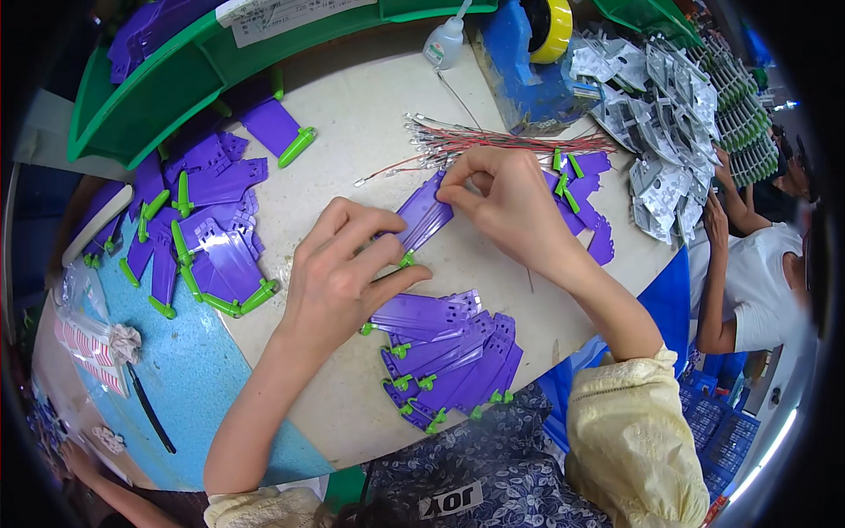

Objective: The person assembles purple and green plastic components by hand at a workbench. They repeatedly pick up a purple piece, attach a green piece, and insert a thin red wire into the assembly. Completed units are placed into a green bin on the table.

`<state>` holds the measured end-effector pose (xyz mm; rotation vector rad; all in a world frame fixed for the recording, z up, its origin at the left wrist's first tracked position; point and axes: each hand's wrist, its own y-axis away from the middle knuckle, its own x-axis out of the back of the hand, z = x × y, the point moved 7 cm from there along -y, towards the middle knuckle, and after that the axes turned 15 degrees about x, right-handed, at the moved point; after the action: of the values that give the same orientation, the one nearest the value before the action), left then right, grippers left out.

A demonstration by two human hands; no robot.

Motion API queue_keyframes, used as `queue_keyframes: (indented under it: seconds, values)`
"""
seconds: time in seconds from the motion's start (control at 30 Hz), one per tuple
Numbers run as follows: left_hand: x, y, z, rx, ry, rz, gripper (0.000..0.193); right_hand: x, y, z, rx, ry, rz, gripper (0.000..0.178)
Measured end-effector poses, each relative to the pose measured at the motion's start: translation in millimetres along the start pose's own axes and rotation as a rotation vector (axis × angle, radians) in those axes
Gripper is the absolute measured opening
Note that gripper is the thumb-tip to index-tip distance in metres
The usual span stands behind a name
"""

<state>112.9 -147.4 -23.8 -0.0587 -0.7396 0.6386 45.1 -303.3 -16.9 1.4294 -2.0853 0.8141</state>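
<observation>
A purple wing-shaped plastic piece (424, 216) with a green end lies slantwise between my hands, above the table. My left hand (343, 260) is curled about its lower left side, fingers and thumb near the green end. The fingertips of my right hand (506, 198) are pinched at its upper end; whether a thin wire is also between them is hidden. Just below is a fanned pile of purple pieces with green ends (458, 352). Beyond my right hand lies a bundle of red and black wires (493, 139) with small pale tips.
More purple pieces with green ends (211, 238) are heaped at left, below a green bin (145, 119). Further purple parts (600, 233) lie at right beside grey plastic parts (660, 114). At the back stand a blue tape dispenser (528, 88) and a small bottle (443, 44). Co-workers sit nearby.
</observation>
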Motion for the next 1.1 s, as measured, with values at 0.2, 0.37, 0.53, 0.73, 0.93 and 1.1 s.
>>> queue_keyframes:
  seconds: [0.2,0.37,0.53,0.73,0.93,1.1]
  values:
    - [-4,-4,5,-0.061,-0.027,-0.142,0.029,-2,9,-2,0.041,0.126,-0.031,0.012]
    - [-4,-5,11,0.01,-0.039,-0.102,0.031,104,5,-17,0.347,0.287,0.587,0.012]
    - [-9,-7,8,-0.007,0.005,-0.112,0.031,144,-20,56,-0.398,-0.178,0.276,0.024]
    - [-6,-8,7,0.036,0.004,-0.081,0.033,123,13,67,-0.453,-0.547,0.352,0.022]
    - [-2,-12,5,0.12,0.06,-0.076,0.046,114,14,52,-0.347,-0.255,0.122,0.015]
    - [-8,-9,-4,0.19,0.132,-0.089,0.074,7,40,-13,-0.102,-0.627,-0.087,0.017]
